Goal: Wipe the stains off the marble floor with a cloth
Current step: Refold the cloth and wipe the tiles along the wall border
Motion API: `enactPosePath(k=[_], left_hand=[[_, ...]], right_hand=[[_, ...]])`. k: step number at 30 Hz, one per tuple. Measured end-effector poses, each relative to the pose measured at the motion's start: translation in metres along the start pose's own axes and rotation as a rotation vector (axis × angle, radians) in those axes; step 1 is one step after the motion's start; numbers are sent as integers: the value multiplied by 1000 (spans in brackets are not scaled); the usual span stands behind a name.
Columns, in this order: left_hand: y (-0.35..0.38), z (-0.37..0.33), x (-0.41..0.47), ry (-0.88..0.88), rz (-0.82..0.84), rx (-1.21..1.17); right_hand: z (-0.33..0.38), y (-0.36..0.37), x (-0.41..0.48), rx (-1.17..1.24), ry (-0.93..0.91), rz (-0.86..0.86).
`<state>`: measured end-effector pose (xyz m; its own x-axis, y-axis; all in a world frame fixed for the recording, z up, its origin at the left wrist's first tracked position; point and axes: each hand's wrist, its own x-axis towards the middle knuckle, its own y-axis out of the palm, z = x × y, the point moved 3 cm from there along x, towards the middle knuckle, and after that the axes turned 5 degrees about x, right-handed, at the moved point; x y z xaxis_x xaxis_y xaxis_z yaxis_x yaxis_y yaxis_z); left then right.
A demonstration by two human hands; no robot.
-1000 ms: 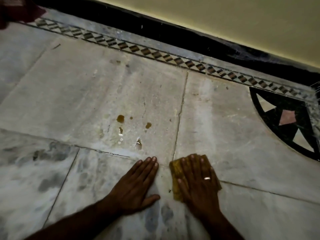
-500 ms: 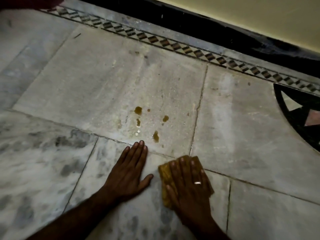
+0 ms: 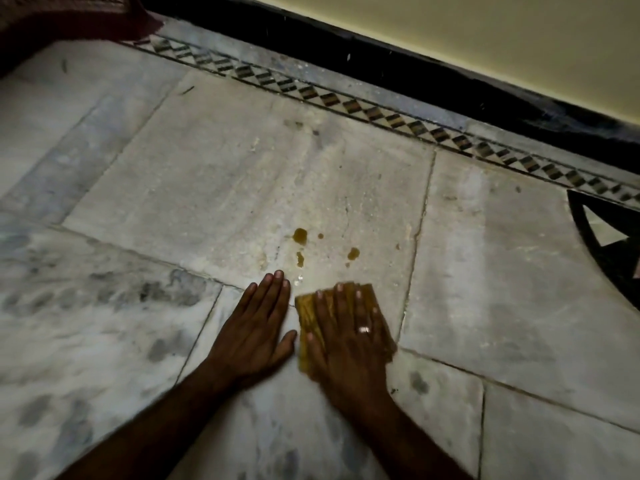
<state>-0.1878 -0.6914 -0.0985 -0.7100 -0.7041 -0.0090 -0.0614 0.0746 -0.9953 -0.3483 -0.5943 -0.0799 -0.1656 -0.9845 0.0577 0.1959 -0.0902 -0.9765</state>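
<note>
Several small brown stains [image 3: 300, 236] dot the pale marble floor [image 3: 214, 188], just beyond my fingertips. My right hand [image 3: 346, 337], wearing a ring, lies flat on a folded yellow cloth [image 3: 306, 327] and presses it to the floor; the cloth's far edge sits just short of the nearest visible stains. My left hand [image 3: 254, 327] rests palm down on the bare marble beside the cloth, fingers straight and together, holding nothing. The hand covers most of the cloth.
A black-and-white diamond border strip [image 3: 346, 103] runs along the black skirting [image 3: 415, 74] under a yellow wall. A dark inlaid floor pattern [image 3: 609, 244] lies at the right. A dark red fabric [image 3: 69, 19] fills the top left corner.
My right hand has slid the cloth forward and left toward the stains, covering the nearest one. The left hand stays flat on the floor. The camera view has shifted.
</note>
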Motion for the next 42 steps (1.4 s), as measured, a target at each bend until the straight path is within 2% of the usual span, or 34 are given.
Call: enactPosePath(k=[2,6,8,12,17,18,20,22,23,27,30,33,35,38,40,42], left_hand=[[-1,6,1,7,-4,8],[-4,28,1,-61,-40,10],[-6,33,2,-61,-62,-2],[-4,50,0,-108,-93,22],[-6,65,-1,-147,-102,44],[-7,65,-1,-141,-108,46],[-6,67,-3,-145,-117,52],[-5,72,-8,-180,-128,43],[-5,73,-11,-200,-141,33],[-10,75,-13,-203,-202,-1],[-11,77,-13,-183,-194,-9],[-7,77,-11,-200,-143,32],[-5,75,-10,-227,-109,32],[-5,74,-9,-260,-82,32],[-2,74,-7,-266,-71,41],[0,75,-7,-268,-75,49]], right_hand=[[-19,-1,-22,-39,-21,3],[-22,5,10,-46,315,-45],[3,10,49,7,340,-51],[54,23,86,45,215,-35],[51,16,20,-10,-147,-56],[41,13,15,-13,-130,-66],[31,14,24,4,50,-88],[40,18,55,31,224,-100],[50,21,76,60,237,-99],[81,36,127,111,68,-60],[86,32,98,70,-133,-88],[54,17,46,8,-315,-121],[19,8,26,-34,-240,-107],[-16,9,45,-42,4,-53],[-10,13,82,11,146,-39],[14,19,113,51,166,-56]])
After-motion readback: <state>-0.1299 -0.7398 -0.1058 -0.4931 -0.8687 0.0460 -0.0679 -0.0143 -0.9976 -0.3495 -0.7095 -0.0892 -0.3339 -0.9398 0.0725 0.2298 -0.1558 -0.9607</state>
